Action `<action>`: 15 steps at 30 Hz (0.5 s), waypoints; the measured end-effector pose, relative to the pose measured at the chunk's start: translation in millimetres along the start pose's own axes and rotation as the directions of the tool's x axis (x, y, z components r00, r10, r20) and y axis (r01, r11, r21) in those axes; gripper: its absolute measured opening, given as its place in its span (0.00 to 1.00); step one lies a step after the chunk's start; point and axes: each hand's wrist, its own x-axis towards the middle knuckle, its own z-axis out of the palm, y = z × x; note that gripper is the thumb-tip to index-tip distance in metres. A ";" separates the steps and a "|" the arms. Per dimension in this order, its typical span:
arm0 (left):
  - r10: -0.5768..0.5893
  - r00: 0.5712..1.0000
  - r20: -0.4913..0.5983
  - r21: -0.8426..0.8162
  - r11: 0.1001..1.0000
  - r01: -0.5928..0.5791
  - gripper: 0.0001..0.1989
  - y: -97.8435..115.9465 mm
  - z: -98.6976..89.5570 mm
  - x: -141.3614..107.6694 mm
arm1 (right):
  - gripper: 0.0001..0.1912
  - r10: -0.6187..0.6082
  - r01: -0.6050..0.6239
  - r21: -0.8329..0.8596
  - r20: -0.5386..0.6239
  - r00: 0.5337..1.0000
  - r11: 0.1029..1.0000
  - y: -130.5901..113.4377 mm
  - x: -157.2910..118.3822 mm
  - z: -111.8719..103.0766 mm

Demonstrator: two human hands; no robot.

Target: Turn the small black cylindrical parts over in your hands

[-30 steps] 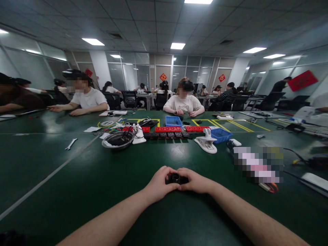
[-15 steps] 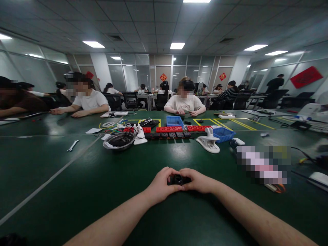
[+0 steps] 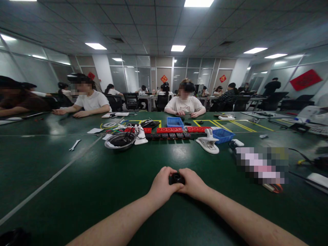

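Toward six o'clock at the green table (image 3: 115,177), the left hand (image 3: 163,185) and right hand (image 3: 194,184) grasp a small black round part (image 3: 176,178) between them. I judge it light, stiff, perhaps slippery, best held by its outer sides, at nine and three.

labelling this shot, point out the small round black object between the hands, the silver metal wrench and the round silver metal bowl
Black object (image 3: 176,178), head view, visible middle
Wrench (image 3: 74,145), head view, middle of handle
Bowl (image 3: 121,148), head view, front wall
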 end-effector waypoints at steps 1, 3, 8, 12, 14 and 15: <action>-0.009 0.999 -0.037 0.009 1.000 0.010 0.16 -0.9 1.4 0.3 | 0.13 0.018 -0.019 -0.042 -0.027 0.999 0.999 -3.5 -0.5 1.6; -0.014 0.996 -0.091 0.026 1.000 0.017 0.15 -2.0 3.4 0.7 | 0.09 0.045 -0.052 -0.111 -0.063 0.997 0.992 -9.3 -1.8 3.4; 0.026 1.000 -0.015 -0.011 1.000 -0.026 0.14 -0.6 -2.8 0.9 | 0.17 0.000 -0.002 -0.028 -0.089 0.996 1.000 -7.8 -4.6 -0.1; 0.085 0.988 0.126 -0.043 0.996 -0.080 0.14 1.4 -12.7 0.7 | 0.17 -0.173 0.147 0.272 0.072 0.982 0.951 8.8 -3.8 -9.6; 0.107 0.981 0.160 -0.047 0.994 -0.101 0.14 1.4 -14.9 0.9 | 0.13 -0.222 0.157 0.356 0.150 0.964 0.921 15.4 -2.7 -14.7; 0.113 0.979 0.169 -0.046 0.993 -0.106 0.15 1.2 -15.2 1.1 | 0.13 -0.240 0.161 0.382 0.171 0.956 0.910 17.3 -2.2 -16.9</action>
